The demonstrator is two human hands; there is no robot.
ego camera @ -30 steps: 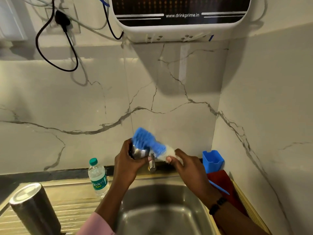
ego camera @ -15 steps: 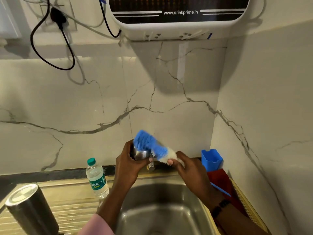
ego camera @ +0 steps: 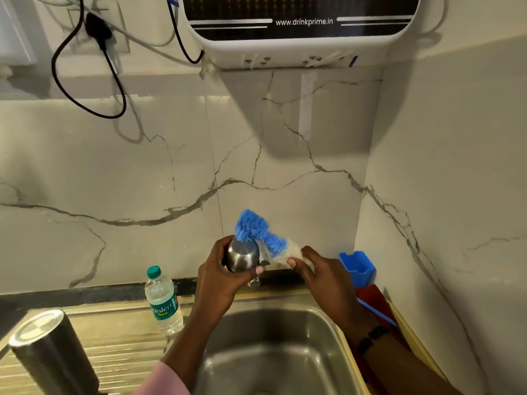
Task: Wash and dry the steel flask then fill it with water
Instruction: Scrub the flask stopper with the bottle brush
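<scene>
Two hands work above the stainless steel sink point(ego camera: 339, 346): my left hand point(ego camera: 225, 276) wraps its fingers and thumb around a small rounded steel piece point(ego camera: 242, 256), apparently the steel flask's cap or its end, though I cannot tell which. My right hand point(ego camera: 322, 276) pinches the pale handle end of a blue-bristled cleaning brush point(ego camera: 261, 230), whose bristles press against the top of the steel piece. Both are held up near the marble-patterned wall, over the back edge of the basin, with the tap point(ego camera: 255, 282) just below my left thumb.

The tall cylindrical steel flask point(ego camera: 50, 350) stands upright on the ribbed draining board point(ego camera: 128, 337) at the left, well apart from my hands. A clear plastic water bottle with a green cap point(ego camera: 164, 300) stands between it and my left wrist. A blue plastic holder point(ego camera: 358, 265) sits in the corner beside my right hand, with a red cloth point(ego camera: 373, 300) just in front of it. A white wall-mounted water purifier point(ego camera: 299, 32) hangs above.

The step in hand looks like scrubbing. To do it well, I judge the left grip should stay firm while turning the piece, so the bristles reach all round it, and the work should stay over the basin so any drips fall inside.
</scene>
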